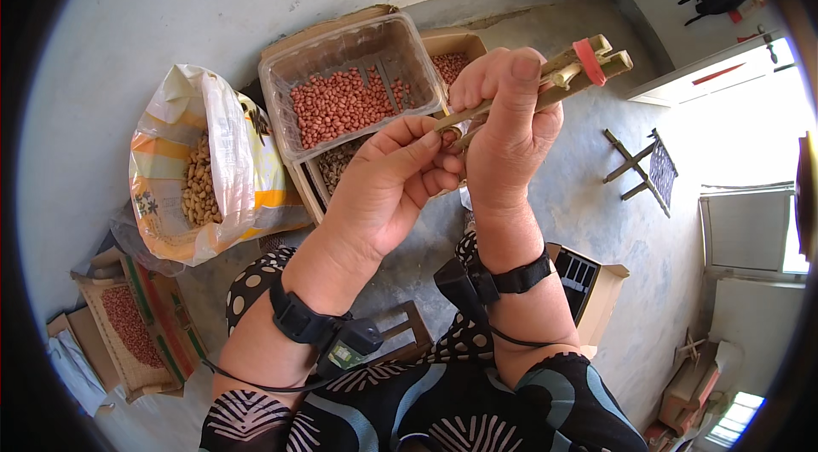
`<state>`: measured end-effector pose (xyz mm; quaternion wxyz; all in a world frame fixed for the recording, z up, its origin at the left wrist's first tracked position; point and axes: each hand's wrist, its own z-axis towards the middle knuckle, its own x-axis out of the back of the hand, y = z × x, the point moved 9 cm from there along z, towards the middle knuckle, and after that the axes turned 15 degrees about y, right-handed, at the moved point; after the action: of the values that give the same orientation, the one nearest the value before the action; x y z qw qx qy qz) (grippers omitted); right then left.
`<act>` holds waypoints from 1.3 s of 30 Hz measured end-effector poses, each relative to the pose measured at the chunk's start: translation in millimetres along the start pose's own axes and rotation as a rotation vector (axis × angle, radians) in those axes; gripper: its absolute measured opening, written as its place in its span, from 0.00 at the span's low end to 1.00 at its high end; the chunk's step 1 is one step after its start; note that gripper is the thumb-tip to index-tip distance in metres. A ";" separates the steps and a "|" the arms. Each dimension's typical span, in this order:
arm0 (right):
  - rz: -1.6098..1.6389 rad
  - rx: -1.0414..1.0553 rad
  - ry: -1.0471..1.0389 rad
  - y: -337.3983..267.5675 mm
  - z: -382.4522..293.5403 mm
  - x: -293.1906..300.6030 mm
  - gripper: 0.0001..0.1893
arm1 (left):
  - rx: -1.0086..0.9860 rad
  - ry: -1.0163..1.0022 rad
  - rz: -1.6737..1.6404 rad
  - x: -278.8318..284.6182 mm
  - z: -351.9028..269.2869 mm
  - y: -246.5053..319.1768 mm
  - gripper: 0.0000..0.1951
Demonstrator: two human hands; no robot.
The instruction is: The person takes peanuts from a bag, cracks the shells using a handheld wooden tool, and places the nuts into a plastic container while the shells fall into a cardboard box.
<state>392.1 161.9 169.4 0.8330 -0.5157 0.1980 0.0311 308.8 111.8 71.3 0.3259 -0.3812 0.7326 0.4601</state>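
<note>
My left hand (390, 180) pinches a peanut (450, 136) between thumb and fingers; a reddish kernel shows inside its shell. In my right hand (508, 126) is a pair of wooden stick tongs (562, 78), bound at the far end by a red band (588, 62). The tips of the sticks meet my left fingertips at the peanut. Behind my hands sits a clear plastic tub (339, 56) with red peanut kernels (342, 104). Empty-looking shells (337, 164) lie in a box under it, partly covered by my left hand.
A plastic sack (271, 196) of unshelled peanuts (201, 187) stands left. Another cardboard box (470, 46) of kernels is behind my right hand. More kernels (131, 324) lie at lower left. A folding stool (661, 171) and a cardboard box (607, 311) are on the right.
</note>
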 end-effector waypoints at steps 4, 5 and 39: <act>0.094 -0.050 0.065 4.6 3.9 5.5 0.20 | -0.030 -0.009 0.004 -3.2 -1.8 2.3 0.05; 0.130 -0.047 0.079 4.4 4.8 7.0 0.17 | -0.030 -0.009 0.005 -3.6 -2.3 2.4 0.05; -0.014 0.042 -0.044 0.3 -6.9 -4.2 0.21 | -0.082 0.097 0.173 -3.1 -6.9 14.2 0.04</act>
<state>386.1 156.7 168.0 0.8479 -0.4988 0.1765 0.0325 297.2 110.3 82.4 0.2332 -0.3512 0.7583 0.4973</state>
